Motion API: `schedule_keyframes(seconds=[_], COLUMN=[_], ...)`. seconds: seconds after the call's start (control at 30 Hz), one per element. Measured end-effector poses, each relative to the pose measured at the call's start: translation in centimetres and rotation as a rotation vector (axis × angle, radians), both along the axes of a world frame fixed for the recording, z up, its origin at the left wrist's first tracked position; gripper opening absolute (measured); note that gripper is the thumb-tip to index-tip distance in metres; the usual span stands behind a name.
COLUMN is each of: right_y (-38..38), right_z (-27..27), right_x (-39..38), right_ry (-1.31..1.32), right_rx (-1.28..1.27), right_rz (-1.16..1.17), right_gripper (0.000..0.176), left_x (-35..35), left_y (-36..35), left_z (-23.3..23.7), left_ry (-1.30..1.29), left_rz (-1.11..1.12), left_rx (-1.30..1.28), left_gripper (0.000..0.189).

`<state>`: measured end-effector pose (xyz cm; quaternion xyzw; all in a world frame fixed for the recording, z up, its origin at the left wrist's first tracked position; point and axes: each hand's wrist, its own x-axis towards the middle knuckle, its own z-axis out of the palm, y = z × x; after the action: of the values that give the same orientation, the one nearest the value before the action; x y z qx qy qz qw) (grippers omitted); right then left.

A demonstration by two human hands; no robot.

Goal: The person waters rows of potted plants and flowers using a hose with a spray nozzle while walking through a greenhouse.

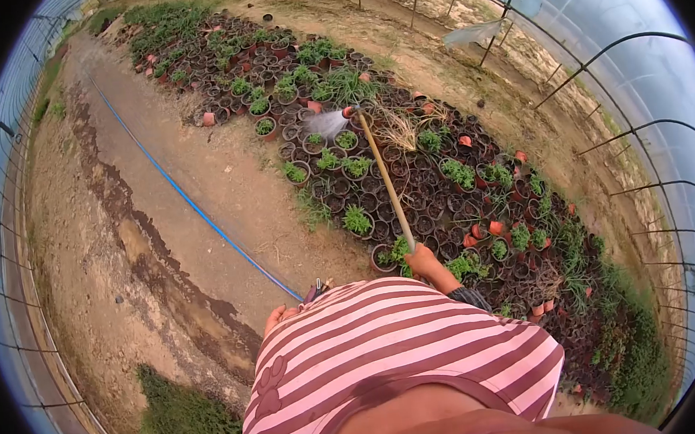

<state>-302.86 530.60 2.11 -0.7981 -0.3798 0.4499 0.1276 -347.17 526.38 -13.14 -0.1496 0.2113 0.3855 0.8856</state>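
My right hand (421,260) is closed round the lower end of a long yellowish watering pole (386,178). At its far end a red spray head (348,112) throws a white fan of water (326,124) leftward over potted green plants (346,140). My left hand (279,316) is low by the striped shirt, beside the end of a blue hose (202,213); the shirt hides part of it, and whether its fingers hold anything cannot be made out. A small dark fitting (318,289) shows at the shirt's edge.
Many dark pots (435,203) cover the ground ahead and to the right, some orange ones (496,227) tipped over. A bare dirt path (191,171) runs along the left. Curved metal hoops (647,123) and plastic sheeting stand at both sides.
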Motion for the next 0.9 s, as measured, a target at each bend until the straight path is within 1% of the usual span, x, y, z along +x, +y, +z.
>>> schedule_keyframes(seconds=[0.07,0.1,0.13,0.23,0.27,0.33,0.37,0.4,0.43,0.47,0.5,0.53,0.63,0.7,0.77,0.8,0.83,0.87,0.9], right_y=[0.4,0.5,0.6,0.7,0.3,0.6,0.3,0.4,0.5,0.5,0.2,0.6,0.5,0.3,0.4,0.4,0.7,0.8,1.0], right_z=[-0.2,0.1,0.3,0.8,-3.1,-0.9,-4.9,-4.4,-1.4,-0.3,2.5,5.0,4.3,1.5,0.0,-0.4,1.3,2.2,2.8], right_x=[-0.5,-0.8,-1.2,-2.5,-2.2,-3.4,-2.5,-2.8,-4.4,-5.1,-6.3,-7.7,-8.7,-9.0,-9.9,-10.4,-11.4,-11.9,-12.3], right_ry=[-0.015,-0.051,-0.071,-0.105,-0.272,-0.142,-0.211,-0.202,-0.163,-0.174,-0.113,-0.051,0.455,0.785,0.981,1.077,1.146,1.114,1.081], right_rx=[-0.015,-0.030,-0.051,-0.130,-0.001,-0.157,-0.096,-0.135,-0.151,-0.130,-0.030,-0.062,0.025,0.078,0.084,0.087,0.080,0.080,0.081], right_rz=[0.010,0.041,0.048,0.092,0.184,0.125,0.214,0.237,0.155,0.190,0.160,0.130,-0.116,-0.291,-0.448,-0.530,-0.594,-0.558,-0.524], right_gripper=[0.034,0.037,0.041,0.053,0.042,0.044,0.045,0.046,0.044,0.040,0.036,0.032,0.028,0.029,0.026,0.024,0.021,0.020,0.019], left_x=[-0.1,-0.3,-0.6,-1.9,-2.4,-3.7,-4.2,-4.5,-4.8,-5.2,-5.6,-6.0,-7.2,-7.0,-6.9,-6.9,-6.9,-7.0,-6.9], left_y=[0.9,1.0,1.2,2.2,2.6,2.3,2.2,2.1,1.9,1.8,1.8,1.7,2.3,2.4,1.9,1.8,1.7,1.9,2.0], left_z=[1.8,2.5,2.9,3.6,3.8,4.6,4.9,5.3,5.8,6.3,6.9,7.4,9.9,11.5,11.8,11.9,12.0,12.4,13.0], left_ry=[0.598,0.750,0.757,0.673,0.655,0.640,0.645,0.646,0.659,0.649,0.638,0.541,0.008,0.263,0.472,0.479,0.487,0.410,0.413], left_rz=[-0.052,-0.068,-0.074,-0.097,-0.099,-0.097,-0.092,-0.087,-0.083,-0.079,-0.070,-0.056,0.015,0.046,0.110,0.140,0.170,0.184,0.187], left_rx=[-0.023,-0.033,-0.026,0.020,0.042,0.056,0.060,0.055,0.049,0.037,0.033,0.009,-0.132,-0.197,-0.182,-0.192,-0.202,-0.250,-0.257], left_gripper=[0.023,0.023,0.022,0.022,0.022,0.021,0.021,0.021,0.021,0.021,0.021,0.021,0.022,0.023,0.024,0.024,0.024,0.025,0.025])
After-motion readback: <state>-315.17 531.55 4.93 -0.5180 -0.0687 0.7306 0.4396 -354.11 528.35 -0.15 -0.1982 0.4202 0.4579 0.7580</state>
